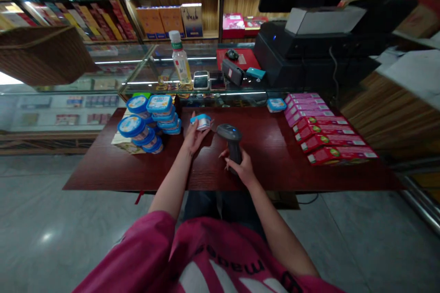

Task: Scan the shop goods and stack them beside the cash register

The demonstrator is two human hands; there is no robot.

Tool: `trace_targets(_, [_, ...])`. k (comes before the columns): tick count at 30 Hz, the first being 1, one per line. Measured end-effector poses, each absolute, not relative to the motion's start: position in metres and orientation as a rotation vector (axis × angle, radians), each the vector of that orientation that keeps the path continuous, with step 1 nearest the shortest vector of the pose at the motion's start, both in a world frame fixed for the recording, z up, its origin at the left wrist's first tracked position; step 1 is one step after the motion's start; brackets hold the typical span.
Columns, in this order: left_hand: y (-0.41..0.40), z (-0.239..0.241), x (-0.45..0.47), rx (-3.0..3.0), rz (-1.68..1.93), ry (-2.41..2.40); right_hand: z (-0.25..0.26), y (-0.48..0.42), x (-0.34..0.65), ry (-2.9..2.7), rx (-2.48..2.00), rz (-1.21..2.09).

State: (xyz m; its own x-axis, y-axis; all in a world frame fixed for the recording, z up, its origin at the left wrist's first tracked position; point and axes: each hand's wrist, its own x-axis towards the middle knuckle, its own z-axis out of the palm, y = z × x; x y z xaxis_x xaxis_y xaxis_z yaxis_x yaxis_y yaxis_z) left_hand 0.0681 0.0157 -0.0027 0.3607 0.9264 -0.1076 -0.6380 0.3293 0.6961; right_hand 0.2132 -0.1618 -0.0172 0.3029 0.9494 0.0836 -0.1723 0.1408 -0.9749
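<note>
My left hand (194, 137) is closed around a small blue-lidded tub (202, 122), tilted so a white side with a label faces up. In my right hand (243, 165) is a dark grey barcode scanner (233, 144), held by its handle, its head towards the tub and a blue light on top. Left of my left hand stand stacked rectangular blue-lidded tubs (165, 118) and stacked round blue-lidded tubs (132, 127). One more rectangular tub (276, 105) lies apart at the back right of the dark red table (213, 171).
Pink boxes (305, 105) and red boxes (337, 154) lie in a row at the right. Behind the table, a glass counter carries a drink bottle (181, 59), a mouse (232, 54) and a black cash-register unit (285, 55). A wicker basket (44, 55) is at far left.
</note>
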Motion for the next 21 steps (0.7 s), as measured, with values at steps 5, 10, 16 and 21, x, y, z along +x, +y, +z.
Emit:
trace_targets(5, [0.02,-0.012,0.072,0.609,1.064,0.64,-0.015,-0.168,0.219,-0.949,-1.084,1.095])
trace_targets(10, [0.021,-0.015,0.072,0.599,1.007,0.677,-0.01,-0.168,0.221,-0.973,-1.039,1.147])
trace_targets(16, [0.019,-0.012,0.073,0.593,1.003,0.693,-0.007,-0.169,0.22,-0.971,-1.027,1.141])
trace_targets(21, [0.018,-0.009,0.074,0.589,0.979,0.676,-0.009,-0.168,0.22,-0.965,-1.032,1.143])
